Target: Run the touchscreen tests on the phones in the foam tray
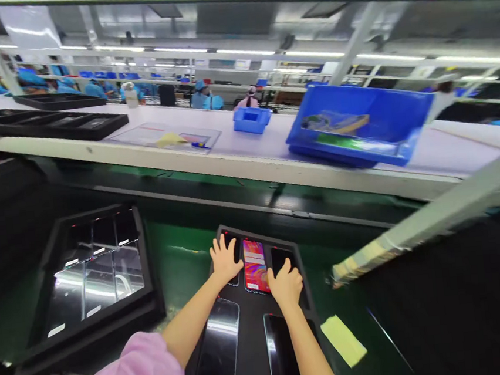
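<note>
A black foam tray (pixel 250 317) lies in front of me with several smartphones in its slots. In the middle of its far row, one smartphone (pixel 254 266) has a lit red and purple screen. My left hand (pixel 226 260), fingers spread, rests over the dark phone at the far left. Over the dark phone (pixel 282 258) at the far right is my right hand (pixel 286 284), fingers apart, its thumb by the lit phone's edge. Nearer me are two more dark phones, one at left (pixel 219 349) and one at right (pixel 280 349), partly behind my right forearm.
Left of the tray stands a stacked black tray (pixel 145 268) of dark phones. A yellow paper pad (pixel 343 340) and a thin pen-like stick (pixel 391 339) lie at right. The shelf (pixel 213 173) above holds a big blue bin (pixel 383 101), a small blue bin (pixel 251 120) and black trays (pixel 49 121).
</note>
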`<action>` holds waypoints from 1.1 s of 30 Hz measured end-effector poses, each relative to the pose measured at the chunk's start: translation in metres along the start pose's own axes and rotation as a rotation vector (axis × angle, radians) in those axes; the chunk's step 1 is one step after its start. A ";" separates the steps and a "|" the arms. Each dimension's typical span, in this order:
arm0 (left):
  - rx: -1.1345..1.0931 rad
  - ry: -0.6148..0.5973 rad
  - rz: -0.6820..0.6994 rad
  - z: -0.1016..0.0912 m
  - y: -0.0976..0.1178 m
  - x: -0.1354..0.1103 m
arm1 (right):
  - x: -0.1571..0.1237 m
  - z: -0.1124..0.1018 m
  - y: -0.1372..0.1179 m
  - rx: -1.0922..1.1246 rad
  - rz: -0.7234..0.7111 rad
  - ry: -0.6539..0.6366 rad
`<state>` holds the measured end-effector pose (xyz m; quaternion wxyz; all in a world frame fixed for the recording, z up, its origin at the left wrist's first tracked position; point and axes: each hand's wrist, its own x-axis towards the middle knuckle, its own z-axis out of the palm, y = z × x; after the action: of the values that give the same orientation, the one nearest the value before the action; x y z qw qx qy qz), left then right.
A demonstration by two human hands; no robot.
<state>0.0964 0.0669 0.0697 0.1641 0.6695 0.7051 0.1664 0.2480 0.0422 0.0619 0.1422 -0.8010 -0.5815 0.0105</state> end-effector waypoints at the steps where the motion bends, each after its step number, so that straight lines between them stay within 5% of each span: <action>1: 0.008 -0.007 0.010 0.000 -0.001 -0.002 | 0.002 0.000 0.004 -0.005 0.033 -0.004; 9: 0.073 -0.040 0.013 -0.008 -0.007 -0.035 | 0.015 0.009 0.008 -0.034 0.084 -0.035; 18: 0.133 0.010 0.036 -0.012 -0.007 -0.069 | -0.007 0.007 0.015 -0.075 0.021 -0.079; 22: 0.182 -0.014 0.040 -0.016 -0.006 -0.103 | -0.013 0.005 0.015 -0.105 0.012 -0.088; 27: 0.264 -0.054 0.155 -0.006 -0.019 -0.154 | -0.007 0.002 0.011 -0.109 0.039 -0.106; 33: 0.270 0.013 0.190 0.007 -0.025 -0.161 | 0.009 -0.003 0.004 -0.104 0.118 -0.160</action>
<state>0.0850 -0.0946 0.0538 0.0518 0.7480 0.6556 0.0894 0.2555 0.0489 0.0656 0.0525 -0.8368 -0.5425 0.0528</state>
